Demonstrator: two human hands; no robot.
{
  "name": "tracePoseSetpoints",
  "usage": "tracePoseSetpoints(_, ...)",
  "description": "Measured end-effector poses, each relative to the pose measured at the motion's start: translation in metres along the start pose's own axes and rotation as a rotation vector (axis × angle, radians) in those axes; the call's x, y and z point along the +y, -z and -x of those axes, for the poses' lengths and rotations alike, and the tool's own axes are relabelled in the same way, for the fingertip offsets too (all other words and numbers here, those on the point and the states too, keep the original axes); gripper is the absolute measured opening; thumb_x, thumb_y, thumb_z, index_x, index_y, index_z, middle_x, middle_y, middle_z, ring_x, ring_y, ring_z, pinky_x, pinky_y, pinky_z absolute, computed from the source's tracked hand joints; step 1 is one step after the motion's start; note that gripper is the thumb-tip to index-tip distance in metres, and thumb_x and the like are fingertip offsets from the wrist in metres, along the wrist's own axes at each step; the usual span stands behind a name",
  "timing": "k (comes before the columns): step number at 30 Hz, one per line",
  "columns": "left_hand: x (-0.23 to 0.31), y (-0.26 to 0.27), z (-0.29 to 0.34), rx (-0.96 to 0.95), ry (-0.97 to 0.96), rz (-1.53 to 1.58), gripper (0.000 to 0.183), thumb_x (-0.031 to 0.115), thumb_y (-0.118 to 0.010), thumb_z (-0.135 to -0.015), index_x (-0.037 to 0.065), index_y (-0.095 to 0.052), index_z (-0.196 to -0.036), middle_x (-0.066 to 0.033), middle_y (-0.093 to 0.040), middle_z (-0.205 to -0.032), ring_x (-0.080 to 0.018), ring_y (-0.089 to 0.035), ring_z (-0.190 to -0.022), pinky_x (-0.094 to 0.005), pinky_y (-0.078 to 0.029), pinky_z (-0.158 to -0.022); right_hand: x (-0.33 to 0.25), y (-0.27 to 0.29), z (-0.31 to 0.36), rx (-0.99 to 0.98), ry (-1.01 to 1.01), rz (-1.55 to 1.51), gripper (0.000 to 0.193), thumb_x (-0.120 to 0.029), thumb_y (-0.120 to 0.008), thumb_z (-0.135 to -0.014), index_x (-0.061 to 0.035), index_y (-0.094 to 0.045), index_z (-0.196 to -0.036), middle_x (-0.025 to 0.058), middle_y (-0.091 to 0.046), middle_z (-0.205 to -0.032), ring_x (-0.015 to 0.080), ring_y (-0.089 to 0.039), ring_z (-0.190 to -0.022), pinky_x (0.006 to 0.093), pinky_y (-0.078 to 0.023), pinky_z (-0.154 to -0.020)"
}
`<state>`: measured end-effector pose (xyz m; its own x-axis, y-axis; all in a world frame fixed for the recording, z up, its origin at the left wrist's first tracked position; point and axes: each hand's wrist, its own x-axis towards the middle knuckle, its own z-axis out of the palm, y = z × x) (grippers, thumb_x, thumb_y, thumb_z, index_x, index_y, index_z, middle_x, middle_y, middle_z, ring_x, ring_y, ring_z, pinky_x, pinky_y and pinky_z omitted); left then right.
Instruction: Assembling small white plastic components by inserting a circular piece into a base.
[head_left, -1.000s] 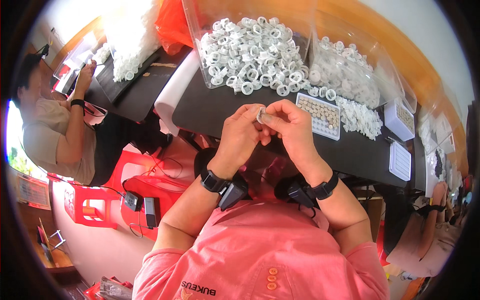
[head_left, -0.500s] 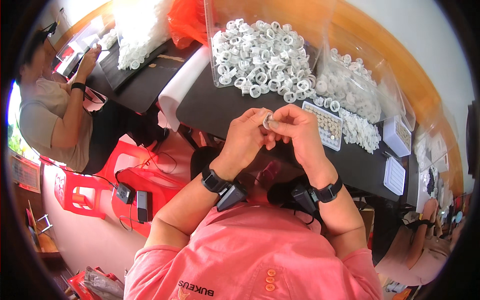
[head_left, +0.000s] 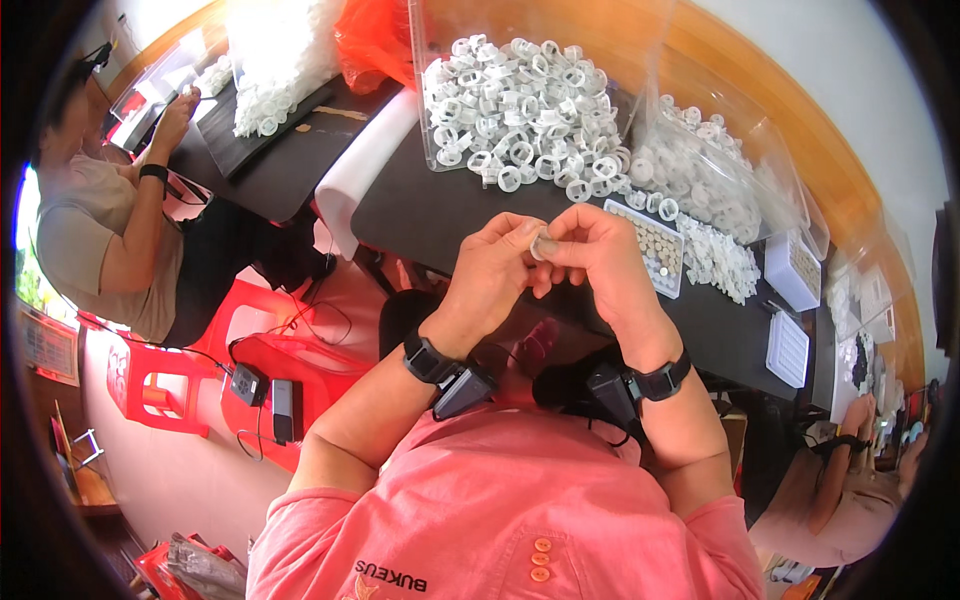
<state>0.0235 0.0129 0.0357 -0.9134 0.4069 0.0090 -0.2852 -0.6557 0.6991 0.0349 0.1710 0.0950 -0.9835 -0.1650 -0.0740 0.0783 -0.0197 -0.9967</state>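
Head view: both hands are meeting in front of the chest, above the near edge of the black table (head_left: 430,215).
Left hand (head_left: 490,275): pinching a small white ring (head_left: 541,243) with thumb and forefinger, the other fingers curling under.
Right hand (head_left: 600,265): closing on the same ring from the 3 o'clock side, fingertips touching those of the left hand.
Small white ring: sitting between the two sets of fingertips, mostly hidden by them; whether a second piece is being pressed into it cannot be told.
Change: over the last second the hands are staying joined on the ring with barely any shift of grip, while the picture is sliding as the head moves; judging by that, the fitting work on this piece is continuing, not finishing.
Wrists: each is wearing a black band with a small black device.
Small-parts tray (head_left: 655,247): lying at 2 o'clock from the hands, just beyond the right knuckles.
Clear bin of white rings (head_left: 520,110): standing at 12 o'clock, well apart from the hands.
Second heap of white parts (head_left: 700,180): spreading at 1 to 2 o'clock.
Co-worker (head_left: 100,230): sitting at 9 to 10 o'clock, working at another table.
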Motion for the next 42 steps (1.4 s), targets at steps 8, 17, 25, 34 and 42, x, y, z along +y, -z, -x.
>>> tracePoseSetpoints(8, -0.002, 0.007, -0.003, 0.011, -0.001, 0.017, 0.024, 0.025, -0.056, -0.102, 0.002, -0.057, -0.108, -0.0097, -0.061, -0.091, -0.0213, -0.060, -0.073, -0.0347, -0.047, -0.061, 0.010, -0.011, -0.002, 0.064, -0.043, -0.128, 0.010, -0.004, -0.072, -0.085, -0.0026, -0.062, -0.083, 0.0040, -0.065, -0.070, 0.0099, -0.061, -0.056, 0.0225, -0.044, -0.049)
tracePoseSetpoints(17, -0.007, 0.010, -0.003, -0.038, 0.006, 0.053, 0.026, 0.029, -0.054, -0.102, 0.004, -0.057, -0.106, -0.0080, -0.060, -0.092, -0.0196, -0.058, -0.076, -0.0335, -0.045, -0.061, 0.017, -0.016, 0.006, 0.086, 0.131, -0.097, 0.010, -0.004, -0.067, -0.091, 0.0008, -0.060, -0.086, 0.0041, -0.061, -0.070, 0.0086, -0.058, -0.057, 0.0251, -0.051, -0.048)
tracePoseSetpoints(25, -0.003, 0.006, -0.001, -0.051, -0.010, 0.004, 0.027, 0.028, -0.053, -0.103, 0.002, -0.058, -0.108, -0.0073, -0.061, -0.090, -0.0193, -0.058, -0.075, -0.0329, -0.044, -0.061, 0.004, -0.004, 0.000, 0.047, -0.055, -0.134, 0.015, -0.002, -0.073, -0.084, -0.0009, -0.058, -0.084, 0.0060, -0.063, -0.071, 0.0124, -0.062, -0.057, 0.0268, -0.050, -0.046)
tracePoseSetpoints(34, -0.003, 0.009, -0.003, -0.072, 0.017, 0.054, 0.027, 0.028, -0.052, -0.103, 0.003, -0.059, -0.110, -0.0065, -0.062, -0.090, -0.0172, -0.058, -0.074, -0.0317, -0.044, -0.060, 0.010, -0.004, 0.007, 0.025, 0.022, -0.145, 0.015, -0.004, -0.073, -0.086, -0.0042, -0.058, -0.089, 0.0044, -0.064, -0.072, 0.0118, -0.062, -0.056, 0.0245, -0.046, -0.048)
tracePoseSetpoints(42, -0.004, 0.009, -0.004, -0.068, 0.023, 0.046, 0.027, 0.029, -0.051, -0.104, 0.004, -0.059, -0.109, -0.0065, -0.061, -0.091, -0.0165, -0.058, -0.074, -0.0310, -0.044, -0.060, 0.014, -0.012, 0.010, 0.050, 0.114, -0.136, 0.013, -0.008, -0.068, -0.092, -0.0017, -0.058, -0.087, 0.0021, -0.059, -0.071, 0.0077, -0.059, -0.061, 0.0244, -0.054, -0.052)
